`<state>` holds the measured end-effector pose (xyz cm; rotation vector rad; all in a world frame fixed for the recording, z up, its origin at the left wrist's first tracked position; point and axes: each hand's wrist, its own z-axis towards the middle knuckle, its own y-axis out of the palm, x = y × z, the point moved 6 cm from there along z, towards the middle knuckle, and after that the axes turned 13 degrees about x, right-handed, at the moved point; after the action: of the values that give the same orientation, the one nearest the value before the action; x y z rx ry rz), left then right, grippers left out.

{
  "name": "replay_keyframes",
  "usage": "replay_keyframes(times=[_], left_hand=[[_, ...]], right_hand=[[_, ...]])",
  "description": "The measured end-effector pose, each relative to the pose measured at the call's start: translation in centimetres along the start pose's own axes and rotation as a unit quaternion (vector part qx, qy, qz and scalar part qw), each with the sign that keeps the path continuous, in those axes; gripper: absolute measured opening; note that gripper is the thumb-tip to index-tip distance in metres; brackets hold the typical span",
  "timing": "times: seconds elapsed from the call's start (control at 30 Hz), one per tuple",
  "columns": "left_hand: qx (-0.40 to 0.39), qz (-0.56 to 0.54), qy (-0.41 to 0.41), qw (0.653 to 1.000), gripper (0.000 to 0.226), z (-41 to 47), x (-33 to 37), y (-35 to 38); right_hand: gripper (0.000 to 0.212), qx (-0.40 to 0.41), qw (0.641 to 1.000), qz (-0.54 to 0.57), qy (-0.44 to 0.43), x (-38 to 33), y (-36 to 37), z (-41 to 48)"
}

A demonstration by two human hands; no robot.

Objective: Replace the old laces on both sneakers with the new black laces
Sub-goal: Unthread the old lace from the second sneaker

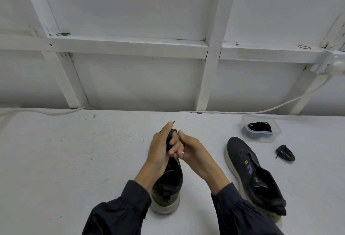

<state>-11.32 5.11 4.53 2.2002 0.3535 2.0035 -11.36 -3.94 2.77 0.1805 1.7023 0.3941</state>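
Observation:
A dark sneaker [168,184] stands on the white table in front of me, heel towards me, its toe hidden behind my hands. My left hand [160,147] and my right hand [188,148] meet above its front, both curled round a bunch of black lace [170,139]; a lace tip [173,122] sticks up past my left fingertips. A second dark sneaker [252,173] lies on its side at the right, with no lace in its eyelets. A coiled black lace [285,153] lies loose to its right.
A clear plastic box [261,128] holding black laces stands at the back right. A white cable [224,112] runs along the table's far edge by the white framed wall. Bare table [65,160] spreads to the left.

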Motion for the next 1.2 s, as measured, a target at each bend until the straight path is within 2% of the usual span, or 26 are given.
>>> replay_keyframes(times=[0.1, 0.37, 0.5, 0.63, 0.73, 0.93, 1.07, 1.2], left_hand=[[-0.009, 0.009, -0.013, 1.0, 0.058, 0.3, 0.3, -0.3], [-0.02, 0.042, -0.007, 0.999, 0.06, 0.6, -0.2, -0.2], [-0.014, 0.052, 0.007, 0.999, 0.064, 0.9, -0.2, -0.3], [-0.007, 0.063, 0.032, 0.997, 0.068, 1.4, 0.0, -0.6], [-0.018, 0.056, 0.038, 0.998, 0.068, 1.5, 0.2, -0.8], [-0.068, 0.023, 0.039, 0.997, 0.063, 1.4, 0.3, -0.7], [-0.089, 0.03, 0.03, 0.995, 0.063, 1.6, 0.1, -0.9], [-0.077, 0.021, 0.026, 0.996, 0.062, 1.8, 0.0, -1.0]], right_hand=[[0.027, -0.042, 0.999, 0.025, -0.004, 0.5, -0.3, -0.3], [0.018, 0.001, 0.999, 0.048, -0.017, 1.3, -1.3, 0.5], [0.02, 0.057, 0.996, 0.002, -0.062, 1.6, -1.9, 1.1], [0.013, 0.125, 0.976, -0.093, -0.153, 0.9, -2.0, 1.1], [0.009, 0.117, 0.971, -0.113, -0.178, 0.6, -1.7, 0.9], [0.023, 0.037, 0.98, -0.14, -0.139, -0.6, -1.4, 1.4], [0.026, 0.018, 0.973, -0.177, -0.148, -1.8, -1.3, 1.3], [0.016, 0.054, 0.954, -0.219, -0.197, -2.0, -1.2, 1.6]])
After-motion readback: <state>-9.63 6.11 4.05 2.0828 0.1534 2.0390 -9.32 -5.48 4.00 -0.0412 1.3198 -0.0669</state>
